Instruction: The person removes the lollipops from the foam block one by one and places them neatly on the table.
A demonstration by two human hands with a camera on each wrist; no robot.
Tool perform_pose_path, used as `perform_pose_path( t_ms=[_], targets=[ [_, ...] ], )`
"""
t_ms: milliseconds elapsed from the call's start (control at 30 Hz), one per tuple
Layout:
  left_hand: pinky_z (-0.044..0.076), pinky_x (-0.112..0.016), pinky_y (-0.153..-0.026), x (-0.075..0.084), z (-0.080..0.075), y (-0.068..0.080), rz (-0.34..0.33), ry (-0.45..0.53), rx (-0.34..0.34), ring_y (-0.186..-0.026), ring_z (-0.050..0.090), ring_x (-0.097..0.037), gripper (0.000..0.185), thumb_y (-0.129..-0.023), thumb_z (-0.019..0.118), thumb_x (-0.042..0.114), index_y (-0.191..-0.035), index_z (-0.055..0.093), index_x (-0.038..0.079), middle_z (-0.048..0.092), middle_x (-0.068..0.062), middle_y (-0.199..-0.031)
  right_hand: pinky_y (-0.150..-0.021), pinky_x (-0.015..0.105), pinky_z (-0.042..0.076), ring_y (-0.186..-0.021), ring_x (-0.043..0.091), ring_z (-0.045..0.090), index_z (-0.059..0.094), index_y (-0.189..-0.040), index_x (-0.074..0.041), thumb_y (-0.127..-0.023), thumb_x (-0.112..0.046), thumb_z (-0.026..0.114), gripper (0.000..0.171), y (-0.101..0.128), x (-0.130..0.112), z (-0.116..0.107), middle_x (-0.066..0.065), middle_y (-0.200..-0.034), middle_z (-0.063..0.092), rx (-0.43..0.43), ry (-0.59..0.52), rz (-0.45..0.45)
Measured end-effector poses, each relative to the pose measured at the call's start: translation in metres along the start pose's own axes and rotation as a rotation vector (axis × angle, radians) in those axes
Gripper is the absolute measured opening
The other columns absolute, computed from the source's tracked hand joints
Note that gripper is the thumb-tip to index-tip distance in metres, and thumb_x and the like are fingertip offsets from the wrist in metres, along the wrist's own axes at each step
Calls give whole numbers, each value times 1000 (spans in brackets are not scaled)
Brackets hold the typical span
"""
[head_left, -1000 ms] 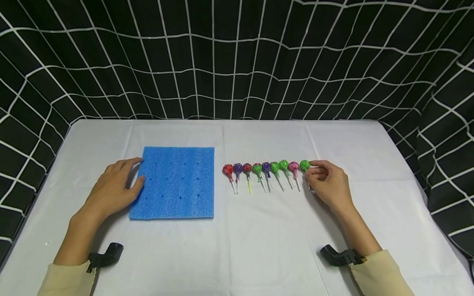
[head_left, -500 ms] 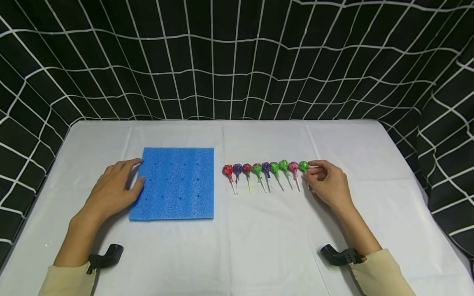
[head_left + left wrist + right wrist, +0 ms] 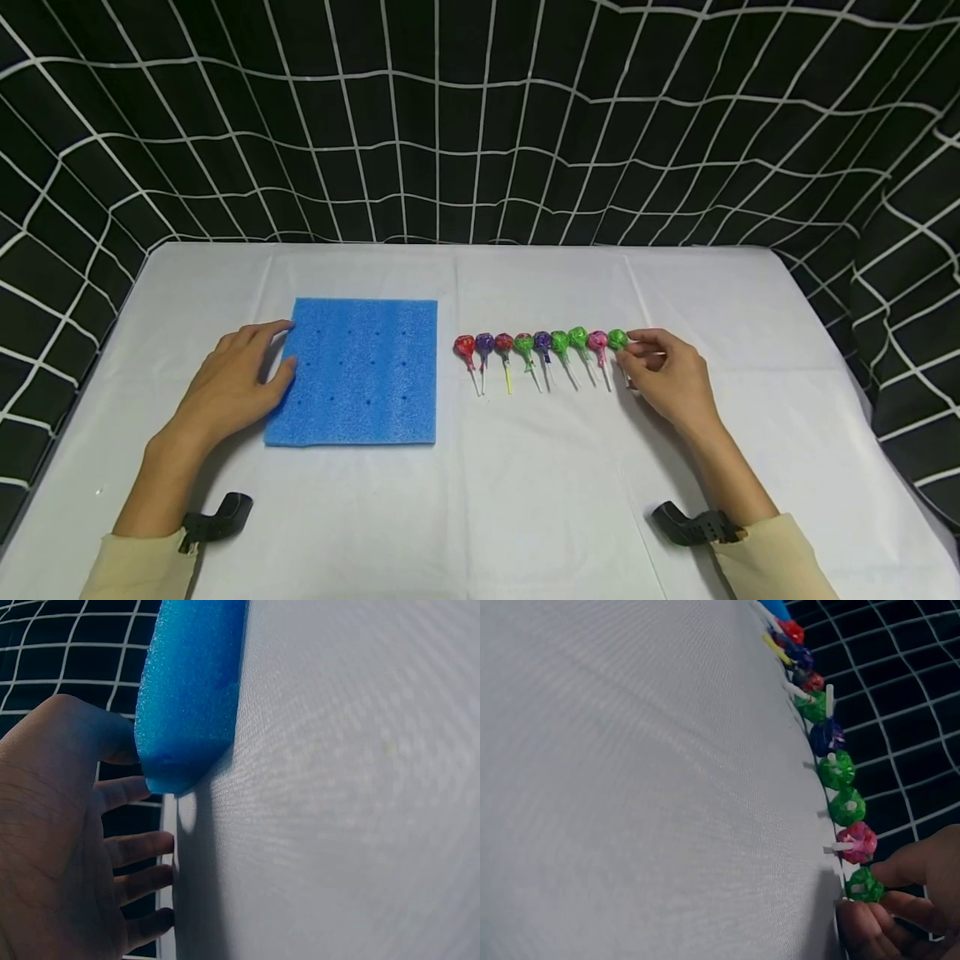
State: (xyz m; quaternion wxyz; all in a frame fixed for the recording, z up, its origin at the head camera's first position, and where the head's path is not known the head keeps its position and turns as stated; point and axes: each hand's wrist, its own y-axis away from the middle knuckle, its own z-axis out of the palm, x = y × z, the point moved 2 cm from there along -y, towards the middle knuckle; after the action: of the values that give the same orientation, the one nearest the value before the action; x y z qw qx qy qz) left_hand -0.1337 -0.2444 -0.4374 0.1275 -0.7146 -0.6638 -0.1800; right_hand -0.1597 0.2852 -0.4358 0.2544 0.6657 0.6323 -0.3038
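Note:
A blue foam sheet (image 3: 360,371) with rows of small holes lies flat on the left. My left hand (image 3: 228,387) rests at its left edge, thumb and index finger touching it, fingers spread; the left wrist view has the hand (image 3: 60,840) beside the foam's corner (image 3: 191,720). To the right, wrapped lollipops stand in a row, heads away from me, from a red lollipop (image 3: 465,346) to a pink lollipop (image 3: 597,341). At the right end, my right hand (image 3: 669,375) pinches a green lollipop (image 3: 617,338) between thumb and fingers; its stick is mostly hidden.
A white cloth (image 3: 525,492) covers the table. Black fabric with white netting (image 3: 480,125) rises behind and at both sides. A black wrist strap mount (image 3: 693,525) sits on the right forearm, and a similar mount (image 3: 217,521) on the left.
The green lollipop at the right end has shifted very slightly left, closer to the pink one, with my right hand. My left hand and the foam stay in place; the view shifts a little.

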Motion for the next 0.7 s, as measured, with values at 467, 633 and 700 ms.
perform_pose_path(
  t_ms=[467, 633, 700],
  targets=[
    [32, -75, -120, -3, -1, -2, 6, -11, -2, -149, 37, -55, 61, -105, 55, 34, -159, 43, 8, 44, -31, -160, -62, 13, 56, -67, -8, 67, 71, -127, 0, -104, -23, 67, 33, 2, 2, -2, 23, -111, 77, 29, 12, -34],
    [31, -76, -120, -4, -2, -5, 8, 0, -12, -150, 36, -55, 62, -106, 55, 34, -160, 41, 8, 43, -30, -161, -80, 2, 47, -82, -16, 60, 74, -126, -3, -104, -24, 67, 31, 2, 4, -4, 20, -114, 78, 88, 36, -101],
    [31, -76, -120, -6, -5, -5, 10, 11, -14, -150, 36, -55, 63, -106, 56, 35, -161, 40, 8, 42, -29, -162, -85, -1, 46, -87, -17, 58, 74, -124, -3, -103, -22, 67, 29, 1, 4, -2, 20, -114, 78, 111, 25, -124]
  ],
)
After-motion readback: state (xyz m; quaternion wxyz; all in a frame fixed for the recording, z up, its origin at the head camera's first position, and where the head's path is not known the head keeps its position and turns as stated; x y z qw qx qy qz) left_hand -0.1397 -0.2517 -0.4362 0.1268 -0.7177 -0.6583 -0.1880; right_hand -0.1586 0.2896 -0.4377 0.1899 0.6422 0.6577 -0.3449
